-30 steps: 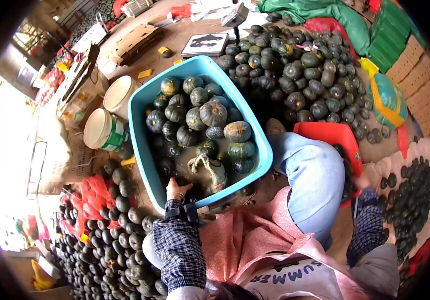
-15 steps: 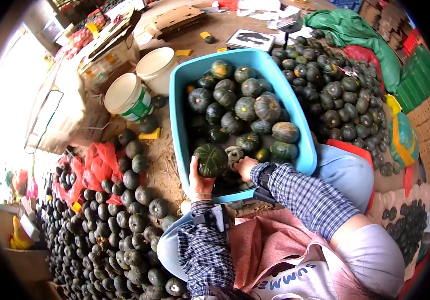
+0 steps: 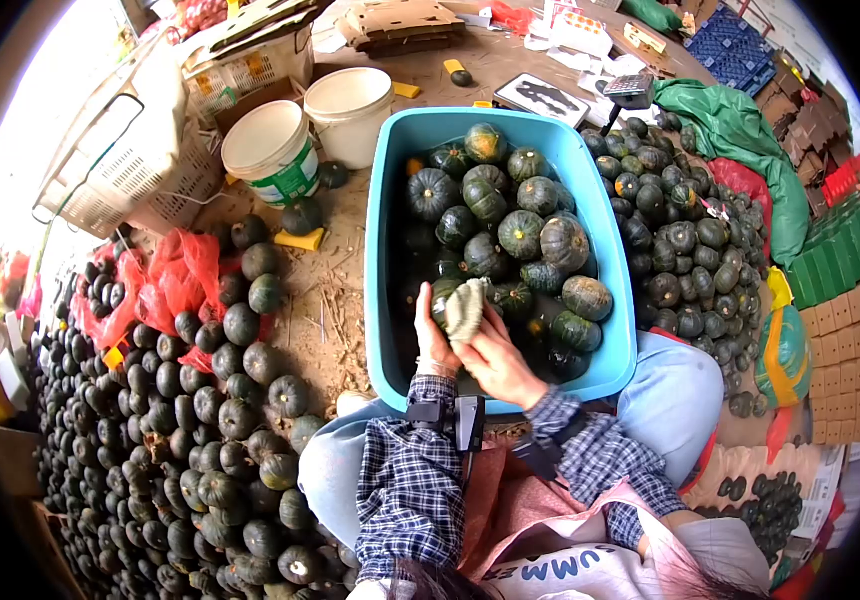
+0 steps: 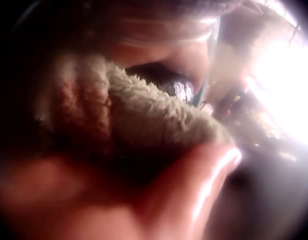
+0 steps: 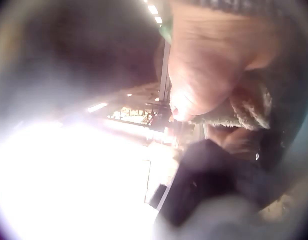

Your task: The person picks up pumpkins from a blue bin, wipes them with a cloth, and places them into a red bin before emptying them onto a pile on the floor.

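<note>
A blue plastic tub [image 3: 386,300] full of dark green squashes [image 3: 520,232] stands in front of my knees. Over its near end my left hand [image 3: 434,338] grips one green squash [image 3: 442,293] from the left side. My right hand [image 3: 495,358] holds a beige fluffy cloth [image 3: 466,306] against that squash. The left wrist view shows the cloth [image 4: 144,112] close up over the wet dark squash skin [image 4: 171,84], with a finger [image 4: 206,170] below it. The right wrist view is blurred, with a bit of the cloth [image 5: 250,107] beside my hand [image 5: 209,60].
Large piles of squashes cover the ground at the left [image 3: 200,450] and right [image 3: 680,240] of the tub. Two white buckets [image 3: 272,150], a white crate [image 3: 130,150], a red bag [image 3: 175,285], a green tarp [image 3: 740,130] and a scale [image 3: 630,90] surround it.
My left hand lifted a squash out of the tub's near end. My right hand came over from the right, picked up the cloth and now holds it against the squash. The camera turned left.
</note>
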Available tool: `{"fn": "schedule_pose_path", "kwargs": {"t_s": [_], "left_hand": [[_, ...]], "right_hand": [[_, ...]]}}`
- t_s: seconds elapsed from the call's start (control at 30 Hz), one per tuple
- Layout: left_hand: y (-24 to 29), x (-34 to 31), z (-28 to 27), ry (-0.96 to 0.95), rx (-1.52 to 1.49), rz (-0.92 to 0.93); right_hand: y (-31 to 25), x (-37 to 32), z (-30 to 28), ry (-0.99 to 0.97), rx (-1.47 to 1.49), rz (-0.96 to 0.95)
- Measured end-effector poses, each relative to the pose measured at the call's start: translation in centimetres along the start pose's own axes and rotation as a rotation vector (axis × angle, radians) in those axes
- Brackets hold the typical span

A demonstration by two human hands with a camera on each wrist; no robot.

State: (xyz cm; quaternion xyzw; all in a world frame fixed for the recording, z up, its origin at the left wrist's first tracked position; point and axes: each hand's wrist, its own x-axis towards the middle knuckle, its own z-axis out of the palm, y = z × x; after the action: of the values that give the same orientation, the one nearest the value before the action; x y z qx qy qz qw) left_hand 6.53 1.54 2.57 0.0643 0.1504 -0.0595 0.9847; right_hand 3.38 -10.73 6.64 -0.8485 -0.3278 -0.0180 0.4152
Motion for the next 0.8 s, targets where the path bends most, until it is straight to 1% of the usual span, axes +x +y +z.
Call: {"fn": "schedule_pose_path", "kwargs": {"t_s": [0.03,0.07,0.1,0.13,0.17,0.23,0.27,0.3,0.37,0.4,0.43,0.5,0.53,0.57,0.63,0.67,0.7,0.77,0.8], "left_hand": [[-0.2,1.3,-2.3,-0.011,0.015,-0.051],[-0.5,3.1,-5.0,0.033,0.101,0.063],[-0.8,4.2,-6.5,0.077,0.187,0.177],[-1.0,2.2,-3.1,0.119,0.391,0.375],[-0.9,1.9,-2.9,0.13,0.533,0.415],[-1.0,2.4,-3.9,0.081,0.703,0.438],[-1.0,1.6,-3.2,0.073,0.755,0.451],[-0.9,1.2,-2.6,0.054,0.823,0.462],[-0.6,0.5,-1.5,-0.009,0.822,0.354],[-0.6,0.4,-1.0,-0.073,0.765,0.338],[-0.6,-0.1,-0.2,-0.112,0.498,0.187],[-1.0,0.1,-0.1,-0.09,0.459,0.159],[-1.6,0.2,0.1,-0.049,0.455,0.184],[-1.9,0.4,0.1,-0.012,0.666,0.355],[-3.6,0.7,0.2,0.287,1.464,0.857],[-3.9,0.1,0.7,0.389,1.761,0.939],[-4.3,0.2,0.3,0.382,1.796,1.026],[-5.1,-0.2,0.1,0.287,1.68,0.96],[-4.4,0.1,-0.8,0.179,1.407,0.823]], "right_hand": [[0.3,0.3,1.3,-0.004,-0.211,0.019],[0.6,0.8,1.9,0.016,-0.241,0.055],[0.9,1.6,2.5,0.099,-0.228,0.057],[1.4,2.6,2.9,0.144,-0.173,0.101],[1.8,3.8,2.8,0.191,-0.118,0.143],[3.2,6.3,1.6,0.083,0.183,0.402],[3.9,6.6,1.4,0.077,0.349,0.432],[6.8,6.5,2.3,0.089,0.48,0.479],[8.2,5.9,0.9,0.027,0.937,0.636],[8.7,5.3,-0.3,-0.001,0.951,0.704],[9.1,4.6,-1.1,-0.031,0.966,0.767],[8.4,3.7,-1.8,0.008,0.957,0.866],[7.1,3.3,-2.3,0.022,0.984,0.876],[8.4,2.4,-1.6,-0.022,1.055,0.873],[7.0,1.1,-0.9,0.059,0.936,0.601],[4.3,1.3,-2.0,0.05,0.917,0.489],[5.4,0.7,-1.4,0.067,0.947,0.53],[4.8,1.2,-2.6,0.147,0.845,0.439],[5.6,1.1,-3.7,0.157,0.842,0.413]]}}
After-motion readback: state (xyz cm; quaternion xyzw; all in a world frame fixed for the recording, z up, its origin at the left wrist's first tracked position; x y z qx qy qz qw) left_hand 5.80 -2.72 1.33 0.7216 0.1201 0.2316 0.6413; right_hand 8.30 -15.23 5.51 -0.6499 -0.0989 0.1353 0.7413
